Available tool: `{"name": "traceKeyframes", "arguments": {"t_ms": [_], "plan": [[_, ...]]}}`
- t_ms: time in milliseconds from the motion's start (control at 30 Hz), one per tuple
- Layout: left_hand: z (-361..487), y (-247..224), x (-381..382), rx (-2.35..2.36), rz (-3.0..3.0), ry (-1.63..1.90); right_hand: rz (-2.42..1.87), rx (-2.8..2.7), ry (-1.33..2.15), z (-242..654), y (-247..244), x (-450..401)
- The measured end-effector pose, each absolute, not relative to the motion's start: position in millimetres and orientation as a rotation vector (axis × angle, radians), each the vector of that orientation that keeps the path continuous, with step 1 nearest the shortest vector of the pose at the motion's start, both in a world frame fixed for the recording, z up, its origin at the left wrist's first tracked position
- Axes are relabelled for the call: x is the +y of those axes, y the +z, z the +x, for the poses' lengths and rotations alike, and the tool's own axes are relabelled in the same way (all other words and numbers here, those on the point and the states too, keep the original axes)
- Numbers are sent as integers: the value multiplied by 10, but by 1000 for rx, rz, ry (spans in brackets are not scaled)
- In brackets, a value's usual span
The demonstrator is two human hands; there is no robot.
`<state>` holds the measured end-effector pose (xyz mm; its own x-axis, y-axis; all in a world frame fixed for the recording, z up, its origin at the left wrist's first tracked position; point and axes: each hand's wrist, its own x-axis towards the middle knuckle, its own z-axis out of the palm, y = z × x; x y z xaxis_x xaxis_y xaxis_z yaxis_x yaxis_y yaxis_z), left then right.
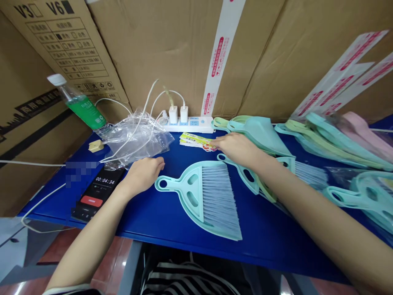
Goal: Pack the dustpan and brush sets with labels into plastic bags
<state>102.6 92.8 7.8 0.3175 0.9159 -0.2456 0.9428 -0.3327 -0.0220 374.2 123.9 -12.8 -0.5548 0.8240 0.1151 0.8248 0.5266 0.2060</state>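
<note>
The right hand (236, 149) lies open and grasps nothing, its fingertips (215, 141) touching a small stack of printed paper labels (195, 140). The left hand (143, 176), fingers loosely curled and empty, rests on the blue table (270, 241) just beside a mint-green plastic hand brush (187, 192), which lies flat (grey bristles (219, 200) pointing right).

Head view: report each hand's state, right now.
Left hand: open, loosely curled, holding nothing, on the blue table.
Right hand: open, flat, fingertips at the printed paper cards, not gripping.
</note>
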Motion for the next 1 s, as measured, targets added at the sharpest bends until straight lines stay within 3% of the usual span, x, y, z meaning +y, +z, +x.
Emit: {"name": "traceKeyframes", "arguments": {"t_ms": [433, 1000], "plan": [[1036, 91, 938, 1714, 2429, -205, -1579, -2788, -424, 3656, 22, 1144], [1034, 64, 957, 1708, 2452, -274, -1177, -2734, -340, 3791, 60, 832]]}}
